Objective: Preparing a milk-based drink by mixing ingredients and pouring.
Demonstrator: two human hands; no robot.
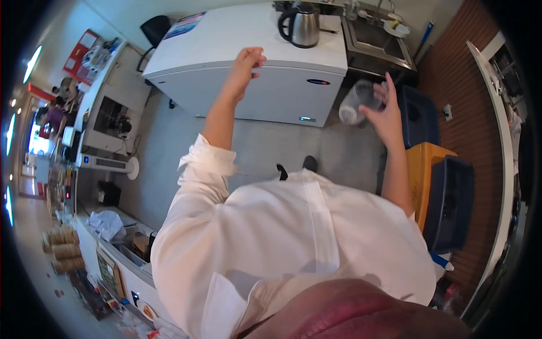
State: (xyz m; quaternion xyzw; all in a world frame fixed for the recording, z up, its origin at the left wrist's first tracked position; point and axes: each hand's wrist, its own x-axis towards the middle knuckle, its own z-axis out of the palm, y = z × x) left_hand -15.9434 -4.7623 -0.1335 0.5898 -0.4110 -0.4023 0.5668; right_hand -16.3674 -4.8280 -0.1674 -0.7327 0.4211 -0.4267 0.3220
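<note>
Gripping the front edge of a white chest freezer (248, 85) lid, the left hand (247, 63) has its fingers curled over the lid rim, arm stretched forward in a rolled white sleeve. The right hand (384, 110) is clamped around a clear plastic container (357, 101), fingers wrapped on its right side, thumb side hidden; the container hangs tilted in the air just past the freezer's right front corner, above the grey floor (169, 147), not touching the freezer. 1 steel electric kettle (302, 25) with a black handle stands on the freezer lid toward the back right, well apart from the left hand. Behind it, a steel sink (375, 37) is set in a counter. To the right of the container, a dark blue bin (420, 116) stands near the right hand, and a 2nd dark blue bin (451, 203) sits against a yellow box (426, 169) closer in. A counter with a microwave (110, 121) runs along the left. The person's white coat fills the lower middle; 1 black shoe tip (309, 164) shows on the floor.
</note>
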